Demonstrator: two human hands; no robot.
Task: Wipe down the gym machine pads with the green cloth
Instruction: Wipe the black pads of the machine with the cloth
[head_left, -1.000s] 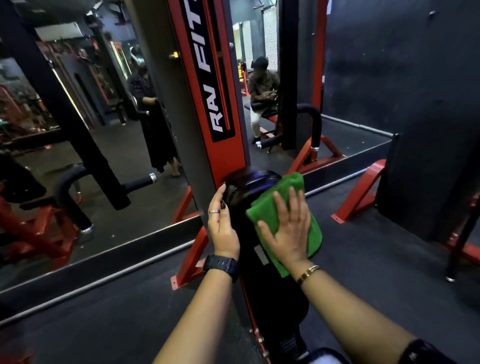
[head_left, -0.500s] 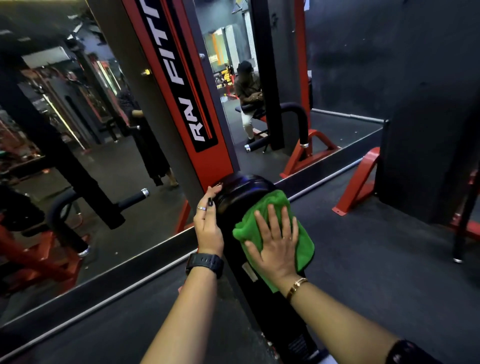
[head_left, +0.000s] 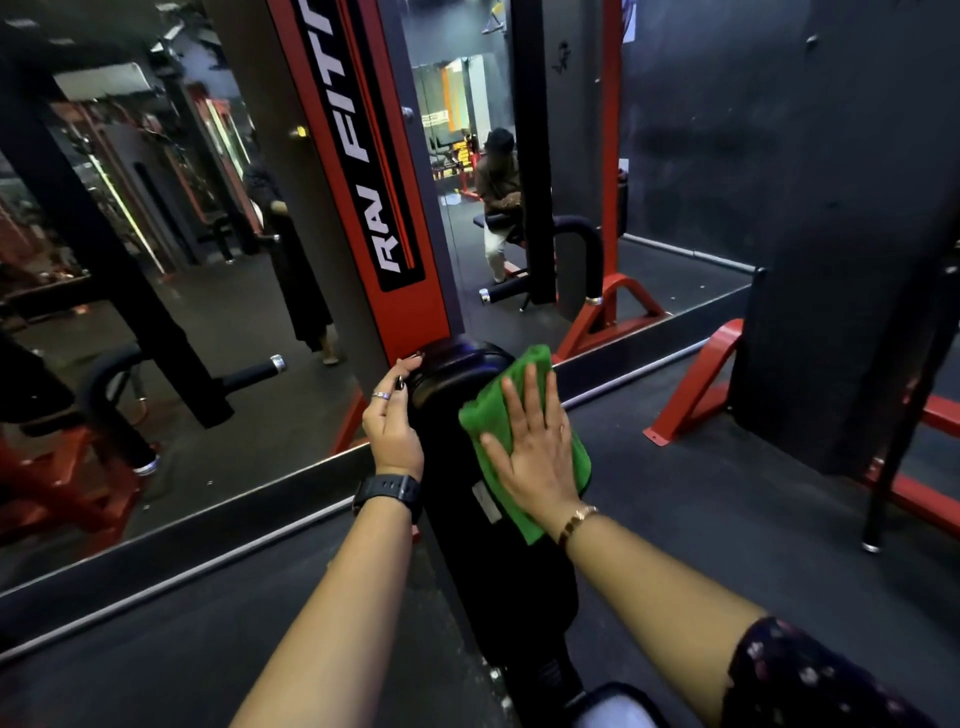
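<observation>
Two hands on black pad (head_left: 457, 395): right hand (head_left: 540, 457) flat pressing green cloth (head_left: 498, 410), left hand (head_left: 392, 426) steadying.

A dim gym. A dark rubber floor (head_left: 727, 519) runs to a wall mirror (head_left: 156, 291) that reflects red-and-black machines and a seated person (head_left: 498, 208). A red upright (head_left: 374, 171) with white lettering stands before it. The right wall (head_left: 727, 130) is black; red frame feet (head_left: 691, 389) rest on the floor.

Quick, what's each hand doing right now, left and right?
Left hand: open, fingers resting on the left edge of the black pad, holding nothing.
Right hand: open and flat, pressing the green cloth against the pad.
</observation>
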